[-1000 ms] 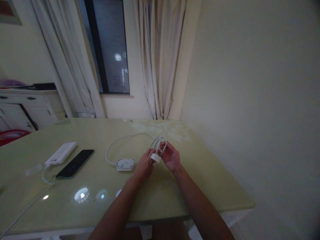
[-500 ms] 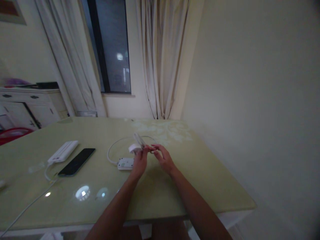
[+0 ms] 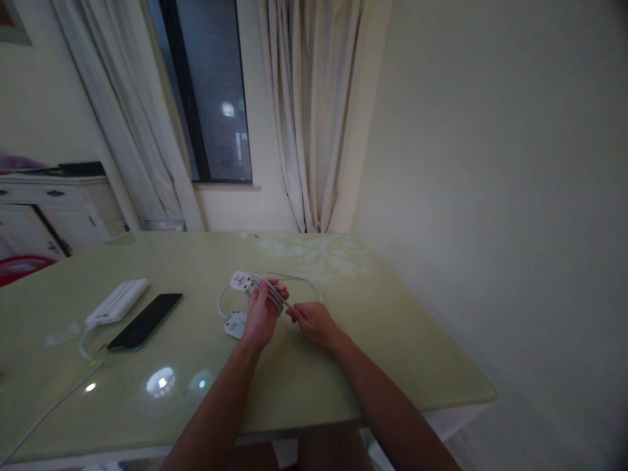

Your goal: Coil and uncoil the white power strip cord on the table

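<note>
Item: white cable (image 3: 273,294), gathered in several folds and held above the tabletop (image 3: 392,340), near its middle. Left hand (image 3: 260,314) was closed round the folded bundle, with a flat white plug (image 3: 241,281) standing out past the fingers on the far side. Right hand (image 3: 311,322) was just beside it, thumb and fingers pinched on the strand that led out of the bundle. One slack loop of the same cable lay on the tabletop beyond both hands and ran back to a small white adapter (image 3: 235,324), which rested flat, partly hidden under the left hand. Handling, as judged: light, soft and springy; the folds would likely fan open if the grip loosened, so the bundle was best taken across its middle, or by the stiff plug. The adapter looked like the only part with some weight. Also present, well apart to the left: a dark phone (image 3: 146,320) lying flat, and just beside it a white power bank (image 3: 116,302) with its own thin lead. Markings: the plug face showed faint marks, too small to read; no brand or label legible.
</note>
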